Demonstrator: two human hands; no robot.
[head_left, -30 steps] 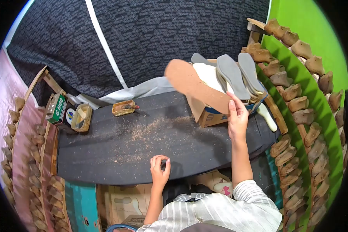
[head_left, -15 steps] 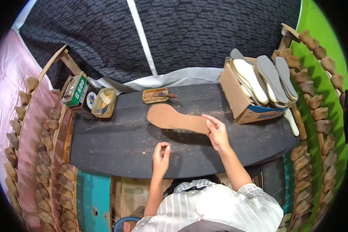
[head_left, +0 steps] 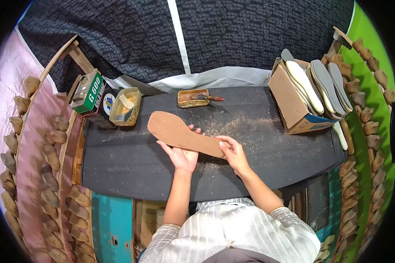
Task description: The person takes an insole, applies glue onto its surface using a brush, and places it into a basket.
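On my feed: one brown sole [head_left: 175,131] up, right hand [head_left: 235,156] pinching its narrow end, left hand [head_left: 184,161] spread underneath; other soles [head_left: 324,90] still boxed.

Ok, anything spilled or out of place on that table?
Yes: light-brown crumbs lie scattered across the black cloth-covered table, and one pale sole-shaped piece sits outside the brown cardboard box, while similar pieces stand inside.

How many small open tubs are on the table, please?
2: a left tub beside the green can, and a rear tub at the middle back of the table. The cardboard box might hide more.
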